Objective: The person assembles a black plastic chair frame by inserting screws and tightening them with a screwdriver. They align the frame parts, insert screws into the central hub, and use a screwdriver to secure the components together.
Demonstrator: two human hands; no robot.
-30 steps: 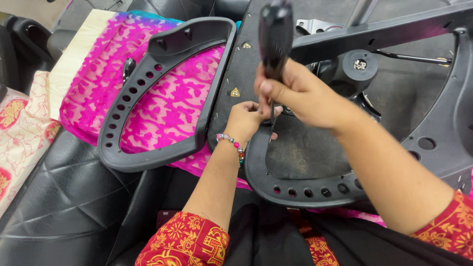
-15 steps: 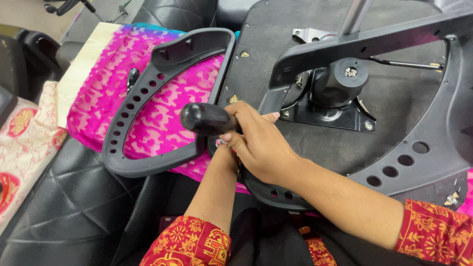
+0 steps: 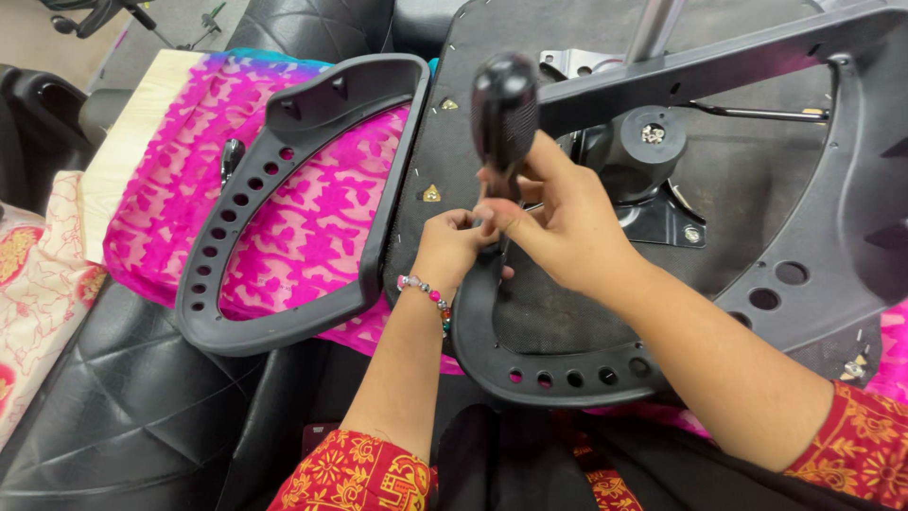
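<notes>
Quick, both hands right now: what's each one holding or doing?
Left hand: fingers pinched at the screwdriver's tip on the armrest bracket; what they pinch is hidden.
Right hand: closed on the black screwdriver handle, held upright.

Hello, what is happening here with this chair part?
A person works on the upturned underside of an office chair seat. The right hand grips a black-handled screwdriver, held upright, its tip down by the armrest bracket. The left hand pinches something small at the tip. A second, loose armrest lies beside it on pink cloth.
</notes>
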